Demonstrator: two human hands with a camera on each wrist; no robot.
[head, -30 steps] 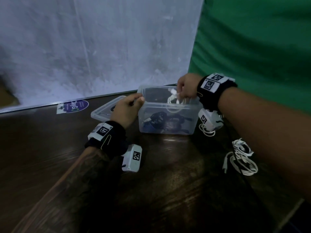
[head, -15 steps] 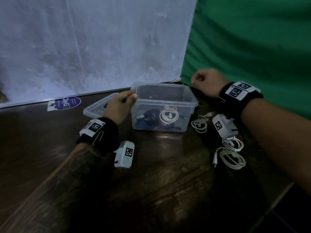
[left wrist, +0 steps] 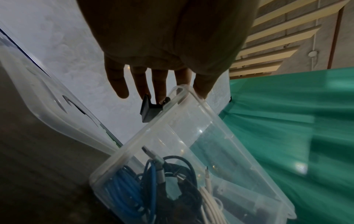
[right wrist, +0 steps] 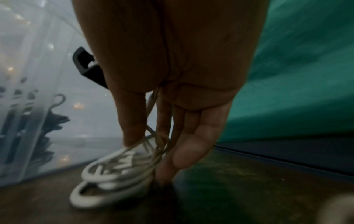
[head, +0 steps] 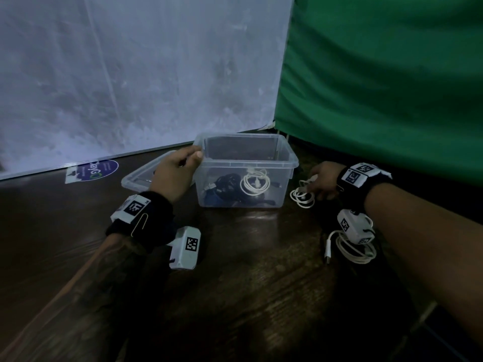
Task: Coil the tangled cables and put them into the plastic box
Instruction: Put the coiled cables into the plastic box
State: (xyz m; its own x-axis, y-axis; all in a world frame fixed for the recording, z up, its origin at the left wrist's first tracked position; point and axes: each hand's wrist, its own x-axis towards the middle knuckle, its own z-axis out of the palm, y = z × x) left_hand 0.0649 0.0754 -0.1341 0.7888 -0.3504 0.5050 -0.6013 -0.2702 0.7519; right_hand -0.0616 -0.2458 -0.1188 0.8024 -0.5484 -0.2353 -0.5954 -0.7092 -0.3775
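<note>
Beside the clear plastic box (head: 245, 163), right hand (head: 322, 180) pinches a white cable coil (head: 303, 195); left hand (head: 173, 176) grips the box rim. Its lid (head: 138, 178) lies behind, near a "ClayGo" sticker (head: 92, 171).

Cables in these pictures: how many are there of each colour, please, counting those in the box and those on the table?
White cables: 3, one in the plastic box, at; one under the right hand, at; one nearer on the table, at.
Blue cables: 1.
Black cables: 1, maybe more; the bundle is dark.
Total: 5.
</note>
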